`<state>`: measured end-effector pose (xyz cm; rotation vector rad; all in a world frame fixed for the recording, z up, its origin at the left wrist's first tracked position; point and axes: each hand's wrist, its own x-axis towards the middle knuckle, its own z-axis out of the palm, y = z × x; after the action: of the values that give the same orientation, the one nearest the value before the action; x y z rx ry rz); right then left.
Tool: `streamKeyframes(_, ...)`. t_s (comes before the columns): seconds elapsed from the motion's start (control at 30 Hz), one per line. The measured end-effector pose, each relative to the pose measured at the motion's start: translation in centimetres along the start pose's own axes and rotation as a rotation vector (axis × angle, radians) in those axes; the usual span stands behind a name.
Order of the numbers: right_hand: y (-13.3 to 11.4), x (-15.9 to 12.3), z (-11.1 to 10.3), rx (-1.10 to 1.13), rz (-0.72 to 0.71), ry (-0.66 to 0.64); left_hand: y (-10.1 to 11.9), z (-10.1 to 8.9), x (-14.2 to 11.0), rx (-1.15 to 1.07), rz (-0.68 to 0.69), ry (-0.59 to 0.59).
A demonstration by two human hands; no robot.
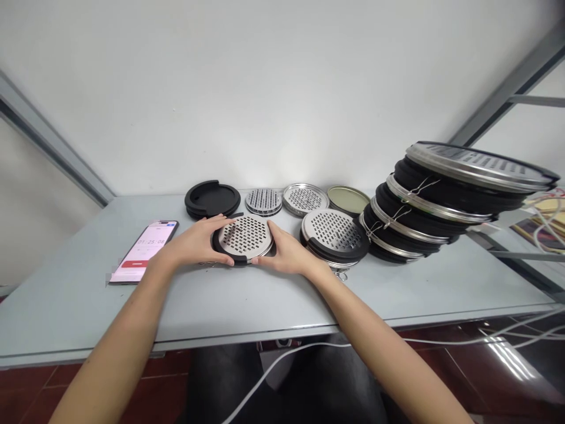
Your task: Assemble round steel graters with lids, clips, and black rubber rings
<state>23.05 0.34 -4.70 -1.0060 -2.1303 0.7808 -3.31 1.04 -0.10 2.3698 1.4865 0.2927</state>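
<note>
My left hand and my right hand grip a round tin from both sides. Its flat metal top is perforated with slots, and a black ring wraps part of the edge. The left fingers and thumb are curled round the black side, while the right thumb and fingers press the bare metal side. It lies flat on the table, its underside hidden. To the right of my right hand sits a similar round tin with a black half ring and a small wire loop at its front.
Behind lie black rings, slotted metal discs, a perforated lid and an olive-lined dish. A tall, leaning stack of tins rises at right. A phone showing a timer lies left on the grey table.
</note>
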Motion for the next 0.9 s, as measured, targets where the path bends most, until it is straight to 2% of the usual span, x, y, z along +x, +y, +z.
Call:
streamKeyframes(0.17,-0.14,0.09,-0.12,0.025,0.008,-0.013,-0.4,0.32,-0.04,-0.021,0.022,0.033)
streamKeyframes(0.63,-0.35,0.09,-0.47,0.115,0.058,-0.042,-0.36,0.32,-0.29,-0.009,-0.043,-0.019)
streamKeyframes(0.8,-0.2,0.21,-0.44,0.117,0.093,-0.023,-0.03,0.2,-0.24,-0.054,0.04,0.033)
streamKeyframes(0.9,-0.07,0.3,-0.42,0.14,0.083,-0.007,0.21,0.08,-0.27,-0.079,0.045,0.052)
